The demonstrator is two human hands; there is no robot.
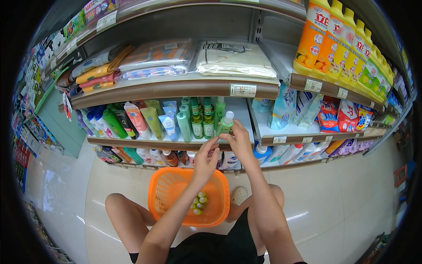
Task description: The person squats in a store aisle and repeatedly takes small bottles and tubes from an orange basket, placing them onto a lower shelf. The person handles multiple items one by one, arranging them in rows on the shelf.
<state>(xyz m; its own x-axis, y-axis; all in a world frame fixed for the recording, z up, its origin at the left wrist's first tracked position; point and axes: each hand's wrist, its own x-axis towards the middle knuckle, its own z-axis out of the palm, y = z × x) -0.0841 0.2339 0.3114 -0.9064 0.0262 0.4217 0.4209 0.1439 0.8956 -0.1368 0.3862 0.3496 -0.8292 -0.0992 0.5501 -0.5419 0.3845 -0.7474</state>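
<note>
My right hand (240, 140) grips a small green bottle (225, 126) with a white cap, holding it tilted before the middle shelf. Just below, my left hand (207, 156) has its fingers apart, with the fingertips at the bottle's lower end. I cannot tell whether they touch it. Behind the bottle stand dark-green-capped bottles (208, 125) with pale labels and a taller light green bottle (219, 110). Under my left forearm, an orange plastic basket (152, 194) rests on the floor between my legs. Several small yellow-green bottles with pale caps (197, 204) lie clustered inside it.
Tubes and bottles (132, 122) line the middle shelf's left side. Folded packaged textiles (230, 59) lie above, behind a protruding shelf edge (184, 90). Large yellow detergent bottles (333, 43) stand at upper right. Bagged detergents (329, 112) sit beneath them. More bottles (141, 156) fill the bottom shelf.
</note>
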